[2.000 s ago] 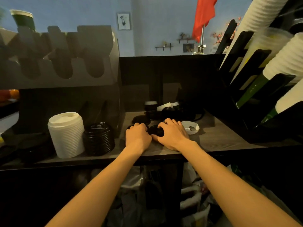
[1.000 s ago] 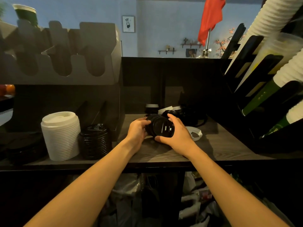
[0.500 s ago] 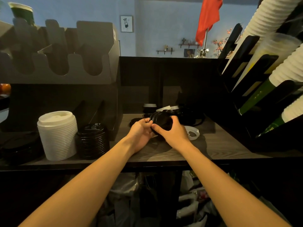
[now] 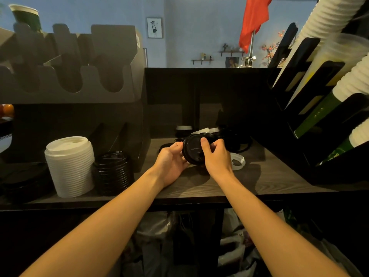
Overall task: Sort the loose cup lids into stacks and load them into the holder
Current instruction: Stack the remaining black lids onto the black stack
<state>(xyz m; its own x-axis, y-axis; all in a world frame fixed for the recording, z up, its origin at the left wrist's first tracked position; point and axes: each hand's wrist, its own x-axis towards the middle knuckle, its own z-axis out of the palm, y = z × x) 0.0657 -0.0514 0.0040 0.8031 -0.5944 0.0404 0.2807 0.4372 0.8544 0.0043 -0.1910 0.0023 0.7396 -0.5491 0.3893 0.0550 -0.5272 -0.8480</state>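
Note:
A small stack of black lids [image 4: 192,149] is held on its side above the wooden counter [image 4: 199,186], its flat face turned toward me. My left hand [image 4: 171,158] grips its left rim. My right hand [image 4: 216,156] holds the right side with the thumb pressed on the face. More loose black lids [image 4: 229,138] lie in a dim pile behind, and a white lid [image 4: 237,158] lies flat just right of my right hand. The grey lid holder [image 4: 75,76] with round-bottomed slots stands at the upper left.
A tall stack of white lids [image 4: 69,166] and a shorter stack of black lids [image 4: 112,172] stand at the left of the counter. A black cup rack [image 4: 319,116] with sleeved cups leans in from the right. Flat black lids [image 4: 22,182] lie at the far left.
Both hands lifted the black lid stack off the counter and turned it on its side. Since half a second ago my right thumb has moved onto its face.

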